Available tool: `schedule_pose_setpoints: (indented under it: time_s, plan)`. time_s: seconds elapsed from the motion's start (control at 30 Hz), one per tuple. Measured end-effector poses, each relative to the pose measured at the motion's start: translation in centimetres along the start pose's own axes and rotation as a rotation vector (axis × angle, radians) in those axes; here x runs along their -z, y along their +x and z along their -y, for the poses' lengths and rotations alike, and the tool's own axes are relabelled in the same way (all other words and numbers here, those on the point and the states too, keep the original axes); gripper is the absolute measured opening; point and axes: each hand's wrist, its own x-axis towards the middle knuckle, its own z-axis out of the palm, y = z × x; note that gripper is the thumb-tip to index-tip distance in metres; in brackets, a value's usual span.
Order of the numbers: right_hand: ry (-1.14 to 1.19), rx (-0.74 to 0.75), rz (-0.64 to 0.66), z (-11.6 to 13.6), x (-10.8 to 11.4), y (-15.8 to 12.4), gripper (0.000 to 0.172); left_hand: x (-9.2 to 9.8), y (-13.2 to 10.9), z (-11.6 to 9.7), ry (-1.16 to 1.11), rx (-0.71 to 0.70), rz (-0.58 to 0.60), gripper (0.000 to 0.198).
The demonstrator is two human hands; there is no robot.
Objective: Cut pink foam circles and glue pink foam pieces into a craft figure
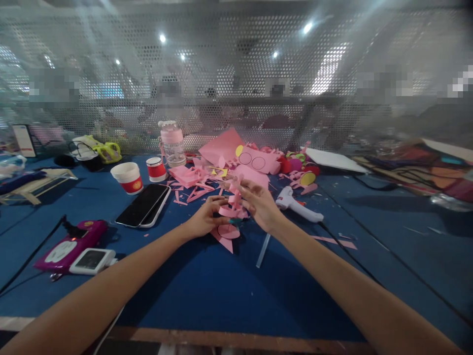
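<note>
Between my two hands stands a pink paper figure made of curled strips. My left hand grips its lower part, with the fingers closed from the left side. From the right, my right hand pinches the upper part of the figure. Just below my hands lie pink paper cutouts with a rounded shape. A clear glue stick rests on the table under my right wrist. Close to my right hand, a white glue gun lies on its side with its cord running right.
Pink paper scraps and sheets spread behind my hands. To the left are phones, paper cups, a clear bottle and a purple power bank. A perforated screen borders the blue table.
</note>
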Motion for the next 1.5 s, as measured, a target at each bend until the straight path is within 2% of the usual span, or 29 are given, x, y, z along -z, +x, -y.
schedule_pose_setpoints:
  time_s: [0.37,0.83,1.03,1.3,1.5]
  plan:
    - [0.048,0.003,-0.049,-0.6,0.2,0.3,0.032,0.3,0.3,-0.5,0.053,-0.072,0.014,0.018]
    - [0.001,0.025,-0.113,-0.4,0.2,0.3,0.034,0.3,0.5,-0.3,0.048,0.023,-0.089,0.018]
    - [0.039,0.031,-0.076,-0.2,0.4,0.2,0.028,0.3,0.4,-0.3,0.037,-0.012,-0.097,0.020]
    - [0.064,0.005,-0.051,0.0,0.6,0.2,0.032,0.2,0.6,0.4,0.004,0.015,-0.169,0.022]
    - [0.052,0.011,0.020,-0.1,0.7,0.2,0.042,0.3,0.8,-0.3,-0.059,0.062,-0.249,0.019]
